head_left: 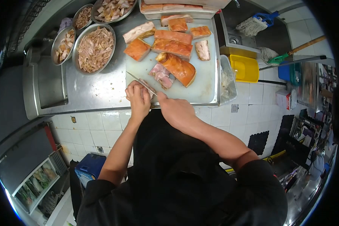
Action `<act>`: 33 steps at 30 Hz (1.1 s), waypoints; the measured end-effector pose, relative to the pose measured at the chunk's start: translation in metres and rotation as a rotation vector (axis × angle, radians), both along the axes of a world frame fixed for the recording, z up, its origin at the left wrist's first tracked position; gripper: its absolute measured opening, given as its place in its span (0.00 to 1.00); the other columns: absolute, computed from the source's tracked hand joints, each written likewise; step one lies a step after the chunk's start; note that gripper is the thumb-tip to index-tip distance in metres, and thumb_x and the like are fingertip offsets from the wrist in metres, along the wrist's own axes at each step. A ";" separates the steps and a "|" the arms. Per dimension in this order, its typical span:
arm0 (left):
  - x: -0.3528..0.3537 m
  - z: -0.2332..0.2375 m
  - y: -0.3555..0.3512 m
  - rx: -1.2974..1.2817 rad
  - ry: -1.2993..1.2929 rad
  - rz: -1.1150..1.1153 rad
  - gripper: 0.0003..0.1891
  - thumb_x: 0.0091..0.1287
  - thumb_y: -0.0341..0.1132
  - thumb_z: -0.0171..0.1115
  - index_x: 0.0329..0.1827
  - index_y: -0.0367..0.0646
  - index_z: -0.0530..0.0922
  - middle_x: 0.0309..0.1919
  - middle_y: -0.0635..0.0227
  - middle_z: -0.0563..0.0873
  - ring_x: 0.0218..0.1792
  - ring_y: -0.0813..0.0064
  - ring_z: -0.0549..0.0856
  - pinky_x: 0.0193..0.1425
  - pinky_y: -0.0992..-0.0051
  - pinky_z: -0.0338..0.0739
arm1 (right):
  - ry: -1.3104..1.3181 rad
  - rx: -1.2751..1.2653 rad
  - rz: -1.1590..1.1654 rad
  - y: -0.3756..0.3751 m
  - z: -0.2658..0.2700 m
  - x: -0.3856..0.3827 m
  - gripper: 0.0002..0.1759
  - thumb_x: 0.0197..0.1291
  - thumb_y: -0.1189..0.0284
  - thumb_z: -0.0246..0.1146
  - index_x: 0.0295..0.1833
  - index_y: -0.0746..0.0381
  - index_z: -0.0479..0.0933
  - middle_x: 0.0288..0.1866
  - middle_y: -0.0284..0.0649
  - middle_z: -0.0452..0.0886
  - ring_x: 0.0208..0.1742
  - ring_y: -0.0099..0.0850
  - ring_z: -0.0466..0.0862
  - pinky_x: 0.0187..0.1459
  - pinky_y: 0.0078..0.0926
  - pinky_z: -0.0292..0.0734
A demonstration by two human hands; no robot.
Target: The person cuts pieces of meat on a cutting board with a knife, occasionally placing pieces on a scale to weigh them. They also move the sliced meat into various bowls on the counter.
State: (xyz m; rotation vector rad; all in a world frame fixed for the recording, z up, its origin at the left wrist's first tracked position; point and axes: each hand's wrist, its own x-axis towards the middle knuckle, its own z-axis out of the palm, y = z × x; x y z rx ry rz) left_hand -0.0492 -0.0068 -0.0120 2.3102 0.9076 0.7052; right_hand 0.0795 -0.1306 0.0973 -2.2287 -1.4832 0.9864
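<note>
My right hand (172, 108) is closed round the handle of a knife (142, 82), whose blade points up and to the left. Against the blade, at the near left edge of the white cutting board (207, 92), my left hand (138, 96) is closed on a piece of meat, mostly hidden by the fingers. Just beyond the knife lie pale pink meat pieces (162, 77). A large browned slab of meat (177, 69) rests beside them. Farther back on the board are more browned blocks (172, 44) and a pale-sided piece (202, 50).
Metal bowls of cut meat (95, 49) stand at the back left of the steel counter (101, 94). A plastic tub of meat slabs (154, 15) is at the back. On the right are a clear container (228, 81), a yellow tray (245, 69) and a sink with a mop.
</note>
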 end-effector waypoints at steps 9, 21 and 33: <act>-0.001 -0.010 0.004 0.004 -0.022 -0.019 0.06 0.69 0.29 0.59 0.46 0.40 0.76 0.56 0.54 0.74 0.55 0.51 0.71 0.61 0.53 0.62 | -0.018 0.017 -0.026 -0.014 -0.012 -0.004 0.07 0.67 0.78 0.51 0.47 0.68 0.66 0.32 0.57 0.86 0.34 0.56 0.88 0.36 0.54 0.81; -0.003 -0.011 0.008 -0.001 -0.044 -0.050 0.04 0.69 0.28 0.58 0.44 0.39 0.76 0.53 0.53 0.76 0.55 0.52 0.72 0.63 0.55 0.63 | 0.027 0.042 0.028 0.006 -0.038 0.004 0.07 0.65 0.78 0.51 0.47 0.68 0.66 0.32 0.58 0.86 0.36 0.56 0.88 0.37 0.56 0.82; -0.011 -0.009 0.012 -0.073 -0.083 -0.141 0.10 0.67 0.29 0.63 0.48 0.39 0.75 0.52 0.52 0.75 0.56 0.53 0.72 0.65 0.56 0.65 | 0.180 0.037 -0.016 0.015 -0.073 0.022 0.22 0.66 0.76 0.52 0.66 0.67 0.66 0.42 0.57 0.87 0.42 0.56 0.89 0.44 0.56 0.82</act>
